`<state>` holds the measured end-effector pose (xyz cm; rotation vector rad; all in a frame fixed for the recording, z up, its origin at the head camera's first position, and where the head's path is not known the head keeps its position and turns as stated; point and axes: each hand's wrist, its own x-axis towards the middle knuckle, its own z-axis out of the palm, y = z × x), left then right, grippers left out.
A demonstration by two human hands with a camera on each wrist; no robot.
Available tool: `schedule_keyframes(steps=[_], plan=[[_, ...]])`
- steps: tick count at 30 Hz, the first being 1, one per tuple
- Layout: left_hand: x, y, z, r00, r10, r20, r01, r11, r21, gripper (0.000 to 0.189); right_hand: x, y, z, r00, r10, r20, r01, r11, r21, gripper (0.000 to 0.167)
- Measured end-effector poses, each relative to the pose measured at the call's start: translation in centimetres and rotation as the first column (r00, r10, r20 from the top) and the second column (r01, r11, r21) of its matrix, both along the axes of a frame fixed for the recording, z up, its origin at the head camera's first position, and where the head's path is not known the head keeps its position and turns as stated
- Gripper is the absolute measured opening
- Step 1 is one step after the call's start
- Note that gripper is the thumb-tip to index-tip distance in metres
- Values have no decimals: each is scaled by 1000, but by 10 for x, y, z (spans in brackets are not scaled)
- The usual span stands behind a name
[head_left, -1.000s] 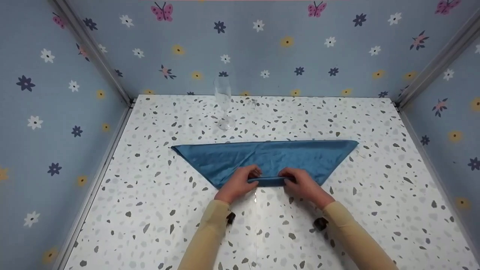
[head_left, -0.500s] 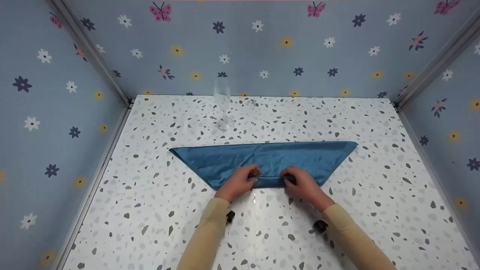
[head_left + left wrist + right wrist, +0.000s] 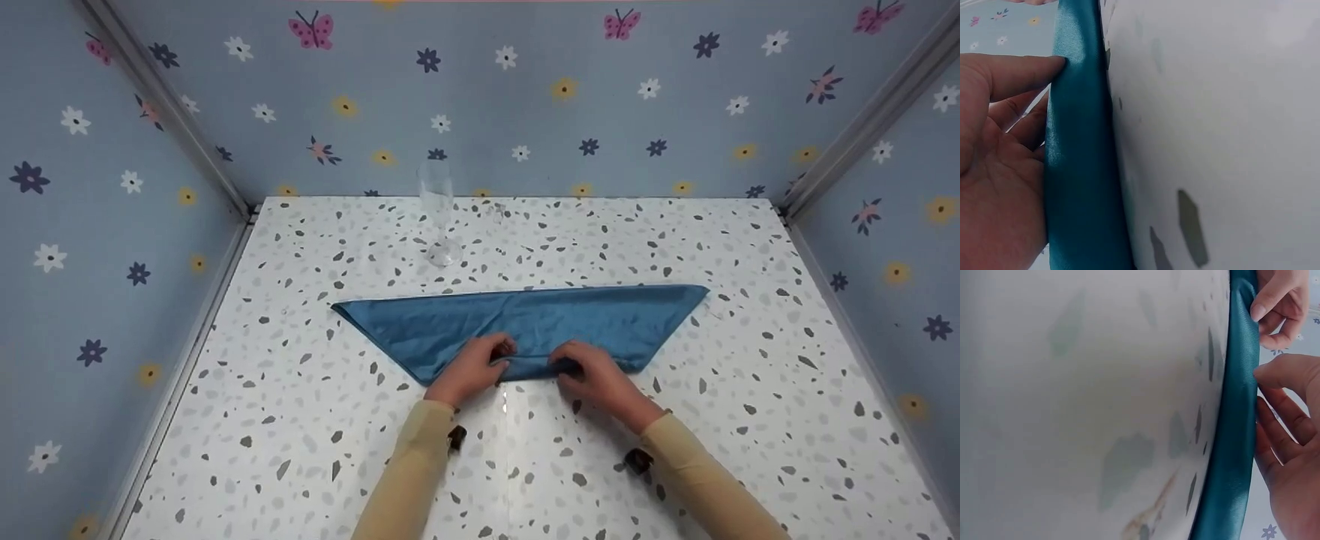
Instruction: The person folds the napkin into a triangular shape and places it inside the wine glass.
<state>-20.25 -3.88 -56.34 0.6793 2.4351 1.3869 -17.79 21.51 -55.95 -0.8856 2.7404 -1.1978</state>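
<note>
A blue satin cloth, folded into a long trapezoid, lies on the speckled table with its wide side away from me. Its shorter near edge is turned up into a narrow roll. My left hand pinches this roll left of the middle, with the thumb on the near side. Just to the right, my right hand grips the same roll, its fingers curled over the top. In the left wrist view the thumb meets the upper edge of the rolled band. The right wrist view shows both thumbs at the band.
A clear stemmed glass stands upright behind the cloth, left of centre. Blue flowered panels enclose the white speckled table at the back and both sides. A small black object sits by each sleeved wrist.
The head view has shifted slightly, moving the scene left and down. My right hand has come a little closer to my left along the rolled edge, and both hands still hold the cloth.
</note>
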Motion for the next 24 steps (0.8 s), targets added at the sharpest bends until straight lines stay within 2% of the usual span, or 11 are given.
schedule_keyframes(steps=[7,11,13,15,20,24], plan=[[2,0,-1,1000,9,-30,-9,1000,-7,22,-2,2,-3,997,-3,82,2,1000,15,33],[4,2,0,994,14,-112,-19,999,-40,24,-4,2,-4,996,-10,94,7,1000,27,34],[5,3,1,987,11,-158,-16,999,-30,26,-6,2,-4,995,-17,101,14,999,34,35],[6,5,2,984,0,-177,0,1000,2,30,-8,2,-4,994,-23,105,19,999,43,36],[8,8,5,994,-33,-105,43,994,98,37,-13,0,-4,994,-45,104,39,997,59,39],[9,8,4,998,-27,-57,33,994,105,42,-17,0,-5,989,-74,127,68,996,51,40]])
